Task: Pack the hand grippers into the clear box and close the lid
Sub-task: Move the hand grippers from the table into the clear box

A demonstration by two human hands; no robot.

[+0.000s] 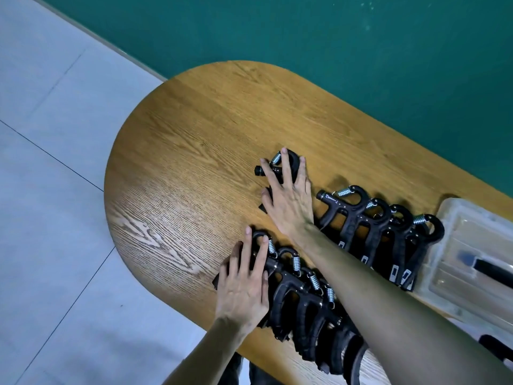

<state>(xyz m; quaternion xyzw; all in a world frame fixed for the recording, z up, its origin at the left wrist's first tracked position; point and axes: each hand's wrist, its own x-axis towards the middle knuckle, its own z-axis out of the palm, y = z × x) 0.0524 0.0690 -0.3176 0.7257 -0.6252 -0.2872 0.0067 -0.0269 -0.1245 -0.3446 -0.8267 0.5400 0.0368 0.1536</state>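
On the oval wooden tabletop point(194, 140), black spring-loaded hand grippers point(361, 226) are lying in two rows. Left hand point(244, 284) is resting flat, fingers spread, on the near row's end gripper point(261, 254); right hand point(288, 195) is pressing open-palmed on a far single one point(291, 162). Clear plastic box point(472, 251) is sitting at right.

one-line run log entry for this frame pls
phase: gathering | left hand: flat on near row of black spring hand grippers | right hand: on lone far gripper | clear plastic box: right table edge, lid state unclear
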